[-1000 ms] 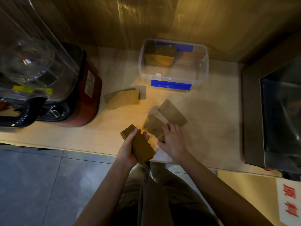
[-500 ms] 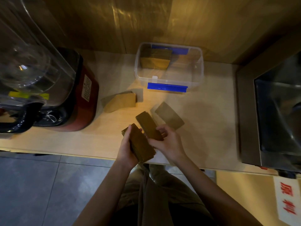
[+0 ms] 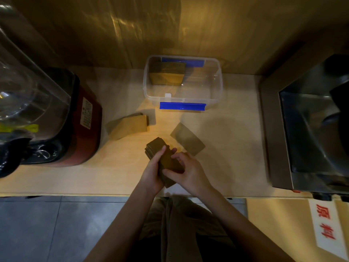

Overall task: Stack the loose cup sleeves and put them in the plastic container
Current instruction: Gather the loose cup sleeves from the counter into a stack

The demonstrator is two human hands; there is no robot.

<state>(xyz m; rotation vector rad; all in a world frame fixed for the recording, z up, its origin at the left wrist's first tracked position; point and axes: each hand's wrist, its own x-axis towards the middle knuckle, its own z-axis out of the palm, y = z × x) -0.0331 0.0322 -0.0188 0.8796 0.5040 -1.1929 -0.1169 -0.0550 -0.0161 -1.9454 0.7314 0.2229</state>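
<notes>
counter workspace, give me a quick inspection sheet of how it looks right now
surface: pale wooden counter, dimly lit.
job's things: stack of sleeves held in both hands; single sleeve lying flat to its right; small pile of sleeves nearer the blender; plastic container open, with a sleeve stack in its back left corner.
clutter: nothing seen.
grippers: left hand and right hand both closed on the held stack.
cables: nothing seen.
surroundings: blender on the left, metal appliance on the right, wooden wall behind.
</notes>
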